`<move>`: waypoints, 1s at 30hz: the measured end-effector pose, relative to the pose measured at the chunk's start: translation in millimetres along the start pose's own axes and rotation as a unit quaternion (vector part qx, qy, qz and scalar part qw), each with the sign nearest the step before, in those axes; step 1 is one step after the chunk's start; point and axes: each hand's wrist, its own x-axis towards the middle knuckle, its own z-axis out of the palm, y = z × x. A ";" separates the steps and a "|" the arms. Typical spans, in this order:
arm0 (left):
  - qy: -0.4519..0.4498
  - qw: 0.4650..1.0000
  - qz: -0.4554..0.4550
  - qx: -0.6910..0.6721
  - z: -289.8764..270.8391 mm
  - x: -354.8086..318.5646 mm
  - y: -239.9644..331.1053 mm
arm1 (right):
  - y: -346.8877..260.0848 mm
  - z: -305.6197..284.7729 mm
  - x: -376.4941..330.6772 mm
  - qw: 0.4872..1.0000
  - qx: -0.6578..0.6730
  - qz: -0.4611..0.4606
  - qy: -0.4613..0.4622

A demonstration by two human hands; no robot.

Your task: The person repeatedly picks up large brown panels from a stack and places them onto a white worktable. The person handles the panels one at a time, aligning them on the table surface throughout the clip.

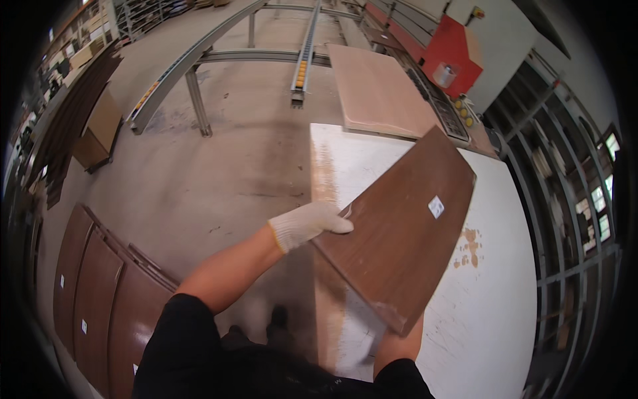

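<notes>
A dark brown wooden panel [399, 243] with a small white label is held tilted over a worn white-topped table [495, 292]. My left hand [309, 225], in a pale knitted glove, grips the panel's left edge, its thumb lying on the upper face and its fingers out of sight beneath. At the panel's near corner my right forearm [401, 347] goes in under the board. The panel covers my right hand, so its fingers do not show.
Beyond the table lies a lighter board [382, 90] next to a machine with a red housing [452, 56]. Metal roller rails [199, 56] stand farther off. Several brown panels [96, 299] are stacked at the lower left. Grey shelving [565, 173] lines the right side.
</notes>
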 end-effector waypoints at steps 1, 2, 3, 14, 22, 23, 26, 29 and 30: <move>0.001 1.000 0.000 0.022 -13.6 -21.7 3.4 | 0.0 5.9 2.7 0.999 0.038 0.003 -0.012; -0.010 0.999 -0.023 0.039 -28.6 -41.9 5.7 | -0.4 10.9 5.2 0.997 0.071 0.006 -0.025; -0.022 0.997 -0.048 0.056 -46.4 -61.0 8.8 | 2.0 17.2 7.9 0.994 0.101 0.012 -0.039; 0.181 0.924 0.239 -0.239 -154.5 -291.2 -33.4 | 85.9 115.1 2.2 0.938 0.276 0.105 -0.182; 0.777 0.618 0.018 -0.117 -101.5 -526.7 -212.4 | 130.8 226.2 -199.6 0.934 0.067 0.245 -0.251; 0.801 0.596 0.038 -0.041 -89.9 -571.8 -232.3 | 141.1 241.8 -215.0 0.935 0.051 0.282 -0.210; 0.857 0.514 -0.038 0.008 -45.0 -693.0 -283.8 | 185.5 269.7 -267.8 0.927 -0.033 0.346 -0.141; 0.888 0.440 -0.074 -0.117 -0.4 -789.4 -324.7 | 255.9 274.0 -351.1 0.856 -0.045 0.498 -0.130; 0.893 0.418 -0.101 -0.134 12.7 -815.8 -335.9 | 274.8 273.5 -376.1 0.795 0.009 0.588 -0.148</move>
